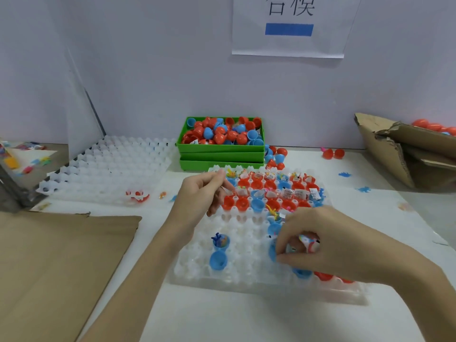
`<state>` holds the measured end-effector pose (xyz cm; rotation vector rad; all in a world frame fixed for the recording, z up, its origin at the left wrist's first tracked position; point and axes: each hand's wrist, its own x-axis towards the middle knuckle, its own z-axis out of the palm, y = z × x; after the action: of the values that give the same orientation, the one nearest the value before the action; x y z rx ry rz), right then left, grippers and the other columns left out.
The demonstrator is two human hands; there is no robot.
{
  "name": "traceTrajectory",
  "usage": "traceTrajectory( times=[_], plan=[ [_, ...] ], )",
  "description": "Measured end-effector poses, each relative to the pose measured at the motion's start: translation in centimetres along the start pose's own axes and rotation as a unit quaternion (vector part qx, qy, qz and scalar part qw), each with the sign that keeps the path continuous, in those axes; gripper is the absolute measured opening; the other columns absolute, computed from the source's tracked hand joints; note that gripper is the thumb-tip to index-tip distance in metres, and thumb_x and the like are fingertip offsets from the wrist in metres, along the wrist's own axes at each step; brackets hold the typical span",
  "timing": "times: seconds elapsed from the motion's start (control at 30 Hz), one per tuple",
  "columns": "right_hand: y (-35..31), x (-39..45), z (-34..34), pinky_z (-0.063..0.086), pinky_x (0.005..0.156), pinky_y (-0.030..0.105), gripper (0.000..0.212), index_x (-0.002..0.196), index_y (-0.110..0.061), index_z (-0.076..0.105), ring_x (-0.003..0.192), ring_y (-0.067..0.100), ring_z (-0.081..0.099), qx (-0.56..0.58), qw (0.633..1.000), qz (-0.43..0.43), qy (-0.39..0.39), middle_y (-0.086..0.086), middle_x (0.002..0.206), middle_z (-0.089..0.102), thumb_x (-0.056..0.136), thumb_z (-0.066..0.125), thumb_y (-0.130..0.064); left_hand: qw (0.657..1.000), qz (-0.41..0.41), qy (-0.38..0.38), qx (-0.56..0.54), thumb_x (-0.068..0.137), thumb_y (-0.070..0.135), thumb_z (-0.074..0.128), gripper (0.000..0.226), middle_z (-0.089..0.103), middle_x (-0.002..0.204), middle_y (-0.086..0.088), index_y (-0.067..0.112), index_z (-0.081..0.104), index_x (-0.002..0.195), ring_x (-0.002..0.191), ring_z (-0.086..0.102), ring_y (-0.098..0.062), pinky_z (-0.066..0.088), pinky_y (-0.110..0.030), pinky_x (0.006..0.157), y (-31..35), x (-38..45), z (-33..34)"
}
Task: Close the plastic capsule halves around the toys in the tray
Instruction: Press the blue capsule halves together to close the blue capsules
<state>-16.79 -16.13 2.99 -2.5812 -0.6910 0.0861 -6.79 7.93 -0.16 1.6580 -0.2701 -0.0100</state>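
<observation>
A white translucent cell tray [246, 272] lies in front of me. Its far rows hold red and blue capsule halves [269, 193] with small toys and packets in them. My right hand [328, 243] is over the tray's right side, fingers pinched on a small toy packet [307, 241] at a blue capsule half [272, 250]. My left hand [199, 196] hovers over the tray's far left edge with fingers curled and apart, and nothing shows in it. Two blue halves [218, 260] sit near the tray's left, one with a blue toy [217, 239].
A green bin [222, 149] of loose red and blue capsule halves stands behind the tray. Spare white trays [111, 169] lie at the left. Cardboard sheet [56, 262] at near left, torn cardboard box [404, 151] at right. Loose toys and capsules dot the table.
</observation>
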Motion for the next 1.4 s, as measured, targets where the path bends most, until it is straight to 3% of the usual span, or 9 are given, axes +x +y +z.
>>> traceTrajectory(
  times=[0.17, 0.27, 0.37, 0.57, 0.77, 0.87, 0.97, 1.23, 1.4],
  plan=[
    [-0.3, 0.3, -0.8, 0.05, 0.062, 0.017, 0.007, 0.091, -0.053, 0.064, 0.081, 0.007, 0.06, 0.022, 0.987, -0.025, 0.156, -0.026, 0.088, 0.064, 0.085, 0.06, -0.055, 0.996, 0.019, -0.084, 0.036, 0.1, 0.044, 0.059, 0.034, 0.076, 0.089, -0.002, 0.016, 0.076, 0.103, 0.076, 0.07, -0.02, 0.056, -0.026, 0.063, 0.0, -0.3, 0.8],
    [-0.6, 0.7, -0.7, 0.051, 0.075, 0.01, 0.019, 0.094, -0.05, 0.068, 0.091, 0.001, 0.064, 0.052, 0.984, -0.023, 0.167, -0.029, 0.098, 0.067, 0.083, 0.054, -0.056, 0.992, 0.006, -0.128, 0.02, 0.096, 0.051, 0.057, 0.043, 0.078, 0.103, 0.003, 0.016, 0.074, 0.115, 0.093, 0.075, -0.015, 0.061, -0.027, 0.078, -0.1, -0.5, 1.5],
    [-0.6, 1.2, -0.5, 0.046, 0.078, 0.001, 0.026, 0.098, -0.035, 0.077, 0.097, -0.005, 0.063, 0.049, 0.985, -0.004, 0.165, -0.03, 0.098, 0.068, 0.081, 0.06, -0.046, 0.988, 0.016, -0.156, -0.002, 0.103, 0.03, 0.062, 0.024, 0.079, 0.105, 0.004, 0.015, 0.077, 0.114, 0.093, 0.076, -0.014, 0.059, -0.022, 0.078, 0.1, -0.9, 1.9],
    [0.6, 1.1, -0.4, 0.046, 0.075, 0.0, 0.024, 0.102, -0.038, 0.073, 0.091, -0.011, 0.067, 0.07, 0.986, 0.033, 0.147, -0.036, 0.094, 0.069, 0.08, 0.064, -0.042, 0.992, 0.066, -0.104, -0.013, 0.092, 0.019, 0.078, 0.009, 0.08, 0.096, 0.001, 0.017, 0.082, 0.1, 0.091, 0.075, -0.012, 0.057, -0.019, 0.078, 0.3, -1.0, 1.8],
    [0.9, 1.4, 0.2, 0.059, 0.077, 0.02, 0.012, 0.101, -0.025, 0.069, 0.09, 0.017, 0.074, 0.242, 0.952, 0.02, 0.189, -0.009, 0.096, 0.072, 0.091, 0.068, -0.032, 0.989, 0.125, -0.073, -0.027, 0.087, 0.015, 0.083, 0.009, 0.08, 0.093, 0.0, 0.012, 0.082, 0.096, 0.09, 0.076, -0.014, 0.058, -0.019, 0.08, 0.3, -1.3, 2.7],
    [0.5, 2.1, 1.1, 0.062, 0.079, 0.028, 0.005, 0.103, -0.018, 0.063, 0.093, 0.021, 0.074, 0.274, 0.937, 0.021, 0.217, -0.005, 0.096, 0.067, 0.098, 0.064, -0.015, 0.984, 0.165, -0.067, -0.028, 0.087, 0.011, 0.081, 0.014, 0.079, 0.1, 0.0, 0.008, 0.082, 0.101, 0.098, 0.075, -0.014, 0.058, -0.021, 0.085, 0.3, -1.5, 3.2],
    [-0.1, 2.4, 1.7, 0.062, 0.085, 0.034, 0.009, 0.102, -0.01, 0.06, 0.096, 0.023, 0.075, 0.319, 0.914, 0.016, 0.249, 0.003, 0.099, 0.069, 0.098, 0.063, -0.017, 0.98, 0.183, -0.083, -0.005, 0.086, 0.016, 0.082, 0.026, 0.077, 0.111, 0.006, 0.014, 0.08, 0.111, 0.109, 0.073, -0.013, 0.058, -0.023, 0.092, 0.4, -1.6, 3.3],
    [-0.4, 2.1, 0.7, 0.062, 0.079, 0.028, 0.018, 0.106, -0.005, 0.058, 0.094, 0.025, 0.076, 0.396, 0.892, 0.044, 0.214, 0.004, 0.096, 0.073, 0.096, 0.061, -0.019, 0.983, 0.13, -0.125, -0.031, 0.094, 0.005, 0.073, 0.02, 0.077, 0.108, 0.008, 0.014, 0.072, 0.113, 0.096, 0.076, -0.012, 0.057, -0.018, 0.077, 0.5, -1.6, 3.0],
    [0.0, 2.3, 0.7, 0.06, 0.072, 0.02, 0.024, 0.112, -0.02, 0.065, 0.084, 0.019, 0.077, 0.361, 0.887, 0.104, 0.27, -0.007, 0.093, 0.075, 0.089, 0.073, -0.021, 0.962, 0.221, -0.126, 0.098, 0.092, 0.001, 0.075, 0.023, 0.065, 0.115, 0.0, 0.007, 0.073, 0.115, 0.104, 0.07, -0.02, 0.059, -0.029, 0.089, 0.2, -1.9, 3.5]
  ],
)
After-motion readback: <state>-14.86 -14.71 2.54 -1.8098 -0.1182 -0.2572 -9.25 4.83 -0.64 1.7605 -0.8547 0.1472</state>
